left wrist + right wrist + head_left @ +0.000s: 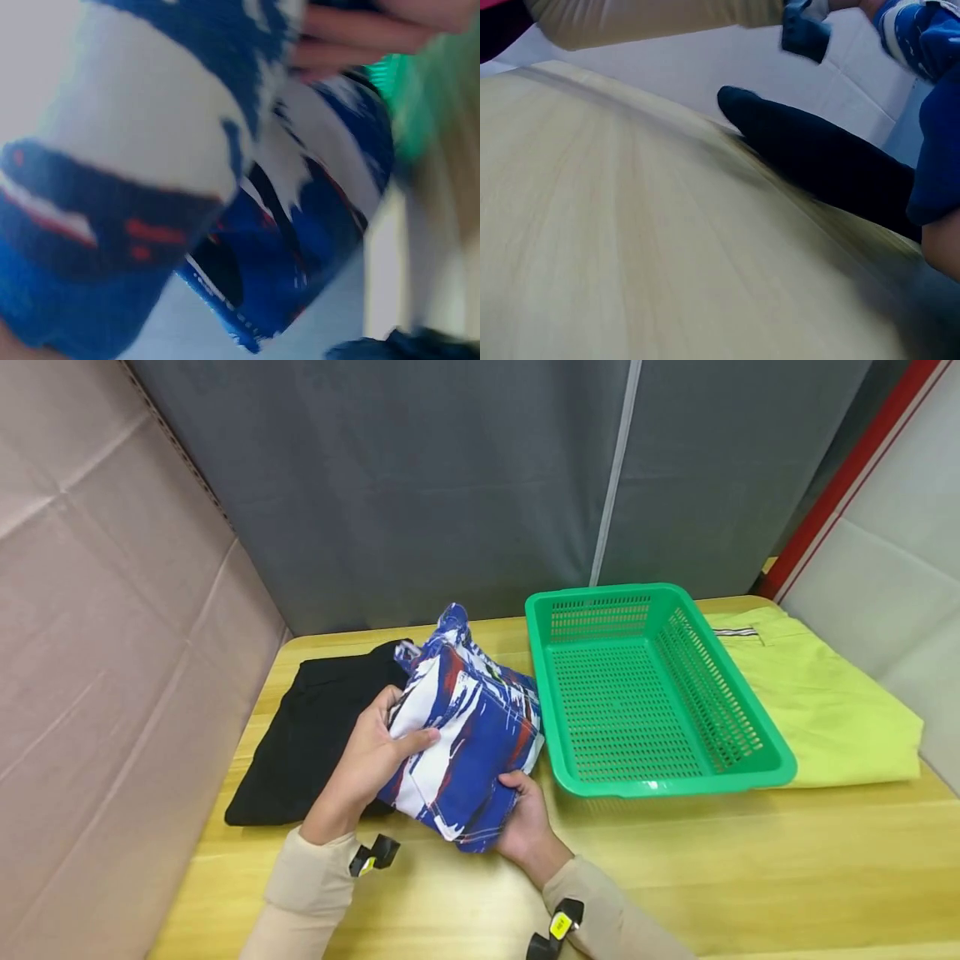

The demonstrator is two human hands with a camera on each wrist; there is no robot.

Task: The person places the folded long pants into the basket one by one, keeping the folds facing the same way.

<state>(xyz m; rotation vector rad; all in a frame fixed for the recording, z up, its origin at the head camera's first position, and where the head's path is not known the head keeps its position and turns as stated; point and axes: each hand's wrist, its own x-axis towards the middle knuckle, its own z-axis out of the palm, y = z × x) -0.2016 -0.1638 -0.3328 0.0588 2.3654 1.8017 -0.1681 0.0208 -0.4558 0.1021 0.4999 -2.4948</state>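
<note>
A person in beige sleeves grips a folded blue, white and red garment [468, 752] in both hands above the near-middle part of a wooden desk [750, 877]. The left hand [369, 752] pinches the garment's left edge, thumb laid across the printed front; the right hand [528, 822] clasps the near right corner, thumb on top — its other fingers are mostly hidden by the cloth. The garment tilts between a black folded cloth [318, 727], lying flat at left, and a green plastic basket [626, 710] at right; whether it touches the basket's side cannot be told. A lime-yellow folded cloth [832, 710] lies at the far right — partly covered from view by the basket. A gray curtain [412, 485] hangs behind the desk's far edge.
</note>
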